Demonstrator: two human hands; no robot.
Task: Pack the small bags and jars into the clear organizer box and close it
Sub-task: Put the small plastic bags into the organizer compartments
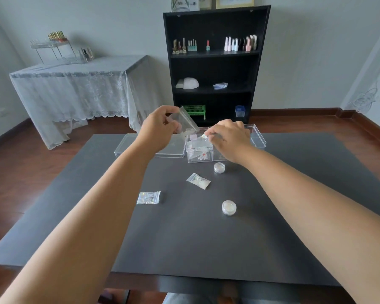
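Observation:
The clear organizer box (199, 155) stands open at the far middle of the dark table, with small bags inside it. Its clear lid (127, 145) lies flat to its left. My left hand (160, 128) holds a small clear bag (185, 121) up above the box's left side. My right hand (228, 137) pinches another small bag (203, 137) over the box's opening. Nearer to me on the table lie two small bags (198, 181) (148, 197) and two small round jars (219, 167) (229, 207).
A second clear tray (258, 137) sits behind my right hand. The dark table (184, 238) ends close in front of me. Beyond it stand a black shelf unit (215, 62) with bottles and a lace-covered table (79, 84) at the left.

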